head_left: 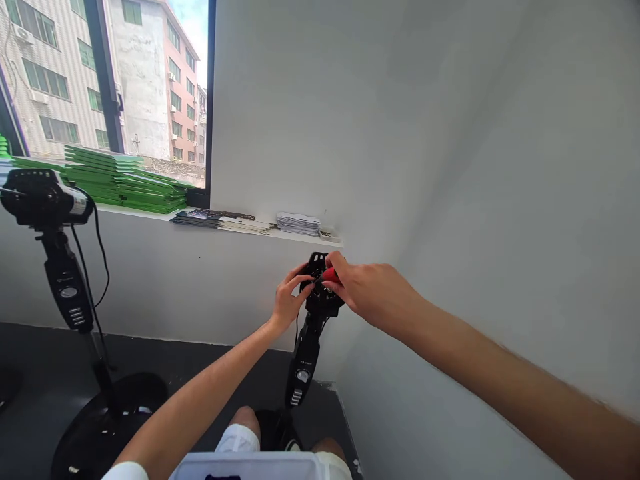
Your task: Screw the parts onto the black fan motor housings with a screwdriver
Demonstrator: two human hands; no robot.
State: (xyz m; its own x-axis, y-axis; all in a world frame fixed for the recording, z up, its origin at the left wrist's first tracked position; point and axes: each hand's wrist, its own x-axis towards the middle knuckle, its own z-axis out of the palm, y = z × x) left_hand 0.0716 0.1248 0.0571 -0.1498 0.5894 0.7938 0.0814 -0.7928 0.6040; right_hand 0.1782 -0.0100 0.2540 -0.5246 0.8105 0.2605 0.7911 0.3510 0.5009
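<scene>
A black fan stand [303, 360] rises in the room's corner, topped by a black motor head [320, 293] with no blades or cage. My left hand [289, 299] grips the left side of that head. My right hand [367, 288] is closed on a red-handled tool [331, 275], probably a screwdriver, whose tip is pressed against the head's front. Both arms reach forward from below, and my knees show at the bottom edge.
A second black fan [45, 197] on a stand with a round base [107, 420] is at the left, its cable hanging. Green booklets [127, 181] and other papers [298, 223] lie on the window ledge. White walls meet close behind the stand. A white bin rim [250, 465] is at the bottom.
</scene>
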